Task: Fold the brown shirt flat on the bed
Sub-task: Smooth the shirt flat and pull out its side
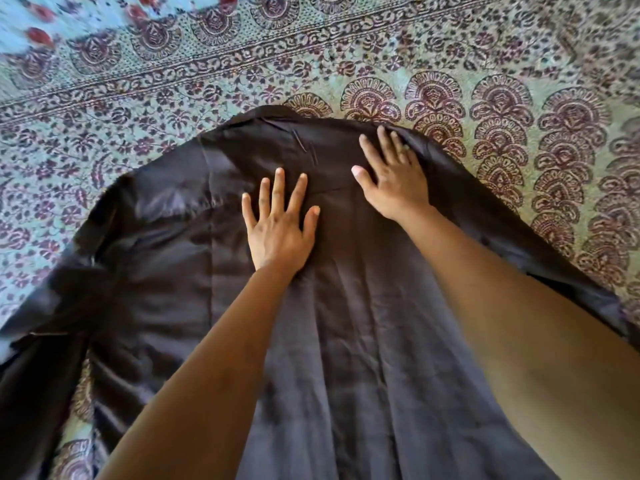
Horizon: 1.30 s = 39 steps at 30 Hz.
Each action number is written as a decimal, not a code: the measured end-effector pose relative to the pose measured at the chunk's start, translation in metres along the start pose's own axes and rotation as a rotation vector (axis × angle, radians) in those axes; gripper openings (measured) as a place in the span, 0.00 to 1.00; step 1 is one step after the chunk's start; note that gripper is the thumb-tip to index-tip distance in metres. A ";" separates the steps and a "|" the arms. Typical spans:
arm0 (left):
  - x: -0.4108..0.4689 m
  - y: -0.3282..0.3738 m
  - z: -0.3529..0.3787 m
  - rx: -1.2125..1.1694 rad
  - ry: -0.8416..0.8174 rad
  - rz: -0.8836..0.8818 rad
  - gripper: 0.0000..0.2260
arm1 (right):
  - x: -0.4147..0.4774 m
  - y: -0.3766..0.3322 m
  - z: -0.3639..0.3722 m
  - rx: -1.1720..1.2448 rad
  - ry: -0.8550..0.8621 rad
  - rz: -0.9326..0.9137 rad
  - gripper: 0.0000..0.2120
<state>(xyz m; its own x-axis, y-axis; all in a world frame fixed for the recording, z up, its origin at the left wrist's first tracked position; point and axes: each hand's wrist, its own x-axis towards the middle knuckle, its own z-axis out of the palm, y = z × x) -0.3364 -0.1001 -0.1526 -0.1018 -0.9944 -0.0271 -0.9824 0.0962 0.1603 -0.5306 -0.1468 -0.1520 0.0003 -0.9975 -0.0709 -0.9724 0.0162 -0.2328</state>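
Nearest, the shirt (346,358) spreads wide across the lower view. It is dark brown, matte cloth, creased in long soft ridges that run away from the viewer. The bare left forearm (194,375) and right forearm (519,323) reach out over it.

The shirt lies spread on the sheet (519,98), narrowing to a rounded far edge. Its left part has a faint sheen and a straight seam, and a sleeve (34,375) trails off toward the lower left, rumpled.

The left hand (280,230) lies palm down on the middle of the shirt, fingers straight and fanned apart, gripping nothing. Just beyond it to the right, the right hand (394,181) also rests flat on the cloth near the far right edge, fingers straight and thumb out. A ring (403,150) shows on one finger, and a fold of cloth partly covers the outer fingers.

Farther out, the sheet is a pale green printed cotton with maroon fan-shaped motifs and a leafy border band. At the far left corner lies a blurred blue cloth (34,22) with red flowers.
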 end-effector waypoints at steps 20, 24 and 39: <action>0.149 -0.094 -0.089 -0.436 -0.195 -0.525 0.20 | 0.106 -0.120 -0.025 0.168 -0.015 0.300 0.24; 0.163 -0.102 -0.093 -0.632 -0.224 -0.311 0.09 | 0.120 -0.106 -0.032 0.486 -0.060 0.231 0.14; 0.055 -0.106 -0.026 -0.068 0.056 -0.062 0.22 | 0.013 -0.067 0.016 -0.062 0.117 -0.110 0.29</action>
<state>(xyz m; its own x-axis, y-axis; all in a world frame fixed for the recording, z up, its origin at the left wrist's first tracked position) -0.2337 -0.1661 -0.1454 -0.0302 -0.9994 0.0156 -0.9734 0.0330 0.2267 -0.4620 -0.1599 -0.1530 0.0834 -0.9943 0.0660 -0.9806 -0.0937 -0.1721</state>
